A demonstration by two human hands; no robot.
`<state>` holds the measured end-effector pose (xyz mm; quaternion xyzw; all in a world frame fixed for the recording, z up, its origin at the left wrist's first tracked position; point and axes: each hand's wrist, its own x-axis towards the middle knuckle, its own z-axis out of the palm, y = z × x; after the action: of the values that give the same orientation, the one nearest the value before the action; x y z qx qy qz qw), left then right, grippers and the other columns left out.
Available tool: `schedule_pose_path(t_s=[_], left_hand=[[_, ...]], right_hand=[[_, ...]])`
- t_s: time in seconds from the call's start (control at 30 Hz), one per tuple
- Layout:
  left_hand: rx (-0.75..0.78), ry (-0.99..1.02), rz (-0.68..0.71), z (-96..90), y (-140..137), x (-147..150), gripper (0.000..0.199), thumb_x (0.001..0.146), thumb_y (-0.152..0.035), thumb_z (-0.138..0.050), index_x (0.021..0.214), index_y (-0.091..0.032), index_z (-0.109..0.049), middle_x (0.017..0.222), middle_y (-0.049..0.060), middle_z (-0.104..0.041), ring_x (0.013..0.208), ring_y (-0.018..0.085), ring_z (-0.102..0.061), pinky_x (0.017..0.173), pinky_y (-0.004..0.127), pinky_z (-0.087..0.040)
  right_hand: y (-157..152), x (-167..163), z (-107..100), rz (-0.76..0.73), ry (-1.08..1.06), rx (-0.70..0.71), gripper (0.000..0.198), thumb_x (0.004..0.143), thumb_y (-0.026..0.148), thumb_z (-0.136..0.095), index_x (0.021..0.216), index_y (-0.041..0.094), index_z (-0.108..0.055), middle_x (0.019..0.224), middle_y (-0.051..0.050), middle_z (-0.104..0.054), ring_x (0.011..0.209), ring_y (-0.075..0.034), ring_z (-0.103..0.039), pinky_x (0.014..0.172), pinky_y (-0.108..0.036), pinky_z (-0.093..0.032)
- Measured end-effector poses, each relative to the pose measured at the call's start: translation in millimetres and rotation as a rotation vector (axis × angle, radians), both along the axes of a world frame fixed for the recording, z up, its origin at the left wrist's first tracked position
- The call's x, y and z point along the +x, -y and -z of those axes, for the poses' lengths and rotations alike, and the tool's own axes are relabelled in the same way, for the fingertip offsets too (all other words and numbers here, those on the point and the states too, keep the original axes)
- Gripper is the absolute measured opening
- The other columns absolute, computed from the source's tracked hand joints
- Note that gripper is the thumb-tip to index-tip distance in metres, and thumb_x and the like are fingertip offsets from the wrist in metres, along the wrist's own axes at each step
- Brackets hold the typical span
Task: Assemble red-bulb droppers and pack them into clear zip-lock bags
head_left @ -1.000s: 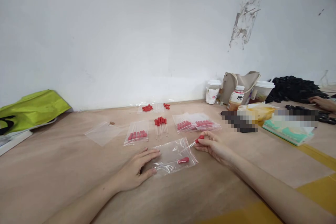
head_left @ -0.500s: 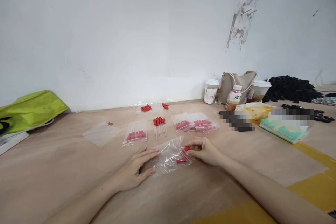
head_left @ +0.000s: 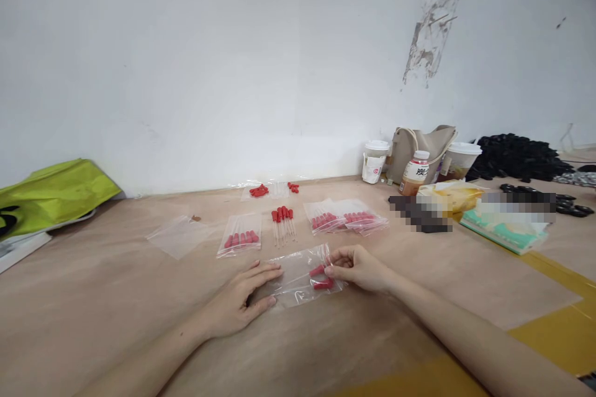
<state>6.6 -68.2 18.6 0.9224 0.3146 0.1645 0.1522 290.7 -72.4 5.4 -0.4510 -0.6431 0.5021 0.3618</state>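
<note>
A clear zip bag (head_left: pixel 295 270) lies flat in front of me, its mouth toward the right. Inside it are two droppers with red bulbs (head_left: pixel 322 284) and thin clear stems pointing left. My left hand (head_left: pixel 244 298) rests at the bag's closed end, thumb and fingers apart, fingertips touching the plastic. At the mouth, my right hand (head_left: pixel 356 268) is closed, thumb and fingers pinched at the bulb end of the upper dropper (head_left: pixel 316 270). Behind the bag, several loose droppers (head_left: pixel 283 216) lie side by side. A filled bag of droppers (head_left: pixel 241 238) sits left of them.
More filled bags (head_left: pixel 347 217) overlap at the right; an empty bag (head_left: pixel 179 236) lies left. Red bulbs (head_left: pixel 259 190) are by the wall. Farther right stand a paper cup (head_left: pixel 374 164), a bottle (head_left: pixel 414 173), a handbag (head_left: pixel 426 142) and a tissue pack (head_left: pixel 503 229).
My right hand has pushed the upper dropper leftward, deeper into the bag, and its bulb now lies inside. The left hand has stayed in place.
</note>
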Motion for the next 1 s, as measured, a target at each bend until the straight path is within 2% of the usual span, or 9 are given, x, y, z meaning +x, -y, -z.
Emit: schedule_pose_path(t_s=[0.1, 0.2, 0.3, 0.37, 0.47, 0.53, 0.7, 0.87, 1.0], left_hand=[[0.001, -0.007, 0.001, 0.1, 0, 0, 0.041, 0.087, -0.036, -0.044, 0.127, -0.03, -0.041, 0.129, 0.001, -0.046, 0.12, 0.021, -0.04, 0.103, 0.043, -0.027], [0.005, -0.023, 0.014, -1.2, 0, 0, 0.04, 0.087, -0.036, -0.043, 0.127, -0.03, -0.04, 0.13, 0.001, -0.046, 0.12, 0.02, -0.039, 0.103, 0.044, -0.027], [-0.002, -0.042, 0.024, -2.9, 0, 0, 0.039, 0.088, -0.035, -0.042, 0.127, -0.03, -0.041, 0.131, 0.001, -0.044, 0.122, 0.02, -0.037, 0.103, 0.043, -0.026], [-0.008, -0.06, 0.021, -3.0, -1, -1, 0.039, 0.088, -0.035, -0.042, 0.126, -0.031, -0.041, 0.132, 0.001, -0.042, 0.122, 0.02, -0.036, 0.103, 0.043, -0.026], [-0.014, -0.085, 0.014, -1.6, -1, -1, 0.037, 0.089, -0.035, -0.04, 0.125, -0.032, -0.043, 0.135, 0.001, -0.039, 0.123, 0.021, -0.034, 0.103, 0.043, -0.026], [-0.018, -0.09, 0.009, -0.5, -1, -2, 0.036, 0.089, -0.034, -0.04, 0.124, -0.033, -0.044, 0.136, 0.0, -0.037, 0.124, 0.021, -0.034, 0.102, 0.043, -0.027], [-0.018, -0.113, 0.01, -0.4, -1, -2, 0.035, 0.089, -0.035, -0.039, 0.124, -0.033, -0.045, 0.135, 0.0, -0.038, 0.124, 0.02, -0.033, 0.103, 0.042, -0.024], [-0.028, -0.095, 0.01, 0.3, -1, -2, 0.034, 0.089, -0.035, -0.039, 0.123, -0.034, -0.046, 0.135, 0.0, -0.038, 0.123, 0.021, -0.034, 0.103, 0.042, -0.025], [-0.028, -0.07, 0.02, 0.9, -1, -2, 0.034, 0.088, -0.034, -0.041, 0.122, -0.034, -0.047, 0.134, 0.001, -0.039, 0.122, 0.022, -0.036, 0.103, 0.043, -0.025]], right_hand=[[-1, -5, 4, 0.131, -0.049, -0.121, 0.035, 0.055, 0.031, -0.071, 0.081, 0.016, -0.053, 0.049, 0.006, -0.056, 0.04, -0.007, -0.045, 0.04, -0.018, -0.029], [-1, -3, 4, 0.227, -0.034, -0.218, 0.044, 0.054, 0.023, -0.066, 0.093, 0.018, -0.046, 0.044, 0.011, -0.05, 0.029, -0.005, -0.035, 0.032, -0.017, -0.021], [-2, 4, 1, 0.236, 0.053, -0.218, 0.042, 0.057, 0.021, -0.06, 0.096, 0.018, -0.043, 0.044, 0.011, -0.049, 0.028, -0.006, -0.034, 0.032, -0.017, -0.019], [-6, 6, -3, 0.248, 0.173, -0.054, 0.036, 0.058, 0.019, -0.059, 0.092, 0.018, -0.047, 0.045, 0.01, -0.049, 0.032, -0.006, -0.038, 0.035, -0.018, -0.024], [-21, 1, -17, 0.3, 0.368, 0.337, 0.018, 0.06, 0.017, -0.058, 0.078, 0.017, -0.056, 0.052, 0.005, -0.054, 0.047, -0.009, -0.048, 0.046, -0.019, -0.034], [-39, -10, -27, 0.303, 0.454, 0.475, 0.007, 0.063, 0.016, -0.056, 0.068, 0.017, -0.059, 0.057, 0.002, -0.059, 0.054, -0.01, -0.052, 0.053, -0.021, -0.037], [-104, -50, -34, 0.341, 0.459, 0.374, 0.012, 0.063, 0.011, -0.054, 0.063, 0.015, -0.065, 0.065, -0.001, -0.065, 0.063, -0.013, -0.056, 0.059, -0.02, -0.039], [-161, -80, -17, 0.423, 0.401, 0.274, 0.018, 0.071, 0.02, -0.05, 0.071, 0.014, -0.067, 0.071, -0.003, -0.066, 0.067, -0.013, -0.057, 0.06, -0.02, -0.04], [-184, -89, -6, 0.453, 0.363, 0.206, 0.016, 0.07, 0.024, -0.054, 0.065, 0.014, -0.066, 0.067, -0.003, -0.064, 0.064, -0.013, -0.055, 0.057, -0.021, -0.039]])
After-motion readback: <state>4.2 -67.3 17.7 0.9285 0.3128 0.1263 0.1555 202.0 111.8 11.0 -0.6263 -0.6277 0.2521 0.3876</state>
